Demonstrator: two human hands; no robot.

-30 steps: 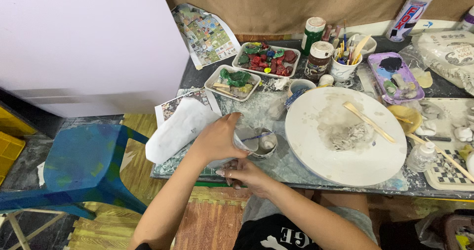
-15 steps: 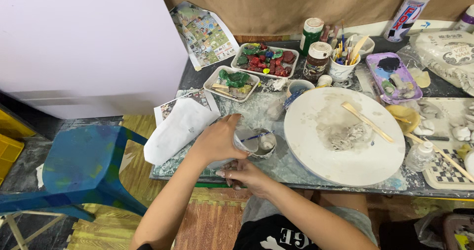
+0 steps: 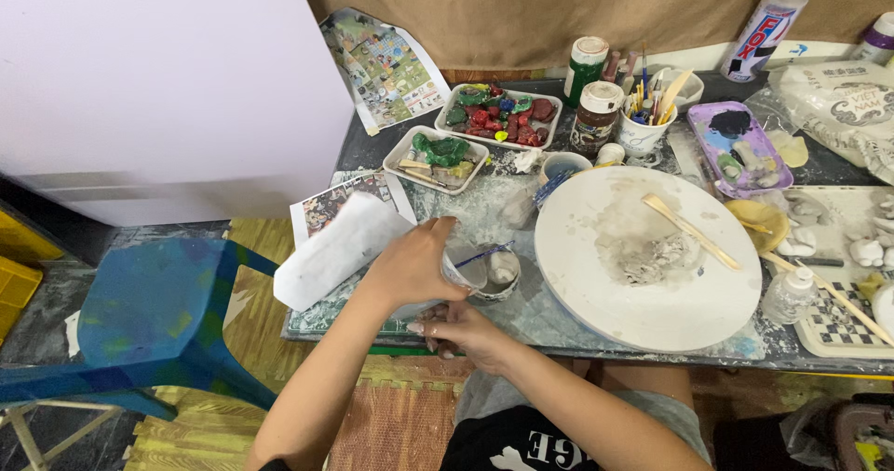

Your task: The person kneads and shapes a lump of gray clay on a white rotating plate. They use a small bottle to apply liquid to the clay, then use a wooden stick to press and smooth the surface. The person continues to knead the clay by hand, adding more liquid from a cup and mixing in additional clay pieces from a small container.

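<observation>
Where the scene begins at the far left, a blue plastic chair (image 3: 140,313) stands on the floor just beside the dark tabletop (image 3: 549,308). Next to it, a white wrapped bundle (image 3: 340,250) lies tilted over a printed sheet at the tabletop's left edge, touching the back of the left hand (image 3: 410,266). That hand's fingers are curled over a small clear container (image 3: 458,271), largely hiding it; its rim shows pale and translucent. Below it, at the near edge, the right hand (image 3: 456,327) has its fingers bent under the same container, though I cannot tell how firmly they grip. Just right of the hands sits a small round bowl (image 3: 500,274) with a pale lump inside and a thin blue tool across its rim.

Farther back, a white tray (image 3: 436,157) holds green clay and sticks, and a second tray (image 3: 498,115) holds red, green and blue pieces. Two lidded jars and a cup of brushes (image 3: 645,127) stand near them. To the right lies a large round white board (image 3: 652,257) carrying a grey clay smear and a wooden stick (image 3: 691,232). A purple palette (image 3: 736,145) with dark and pale paint lies beyond it.
</observation>
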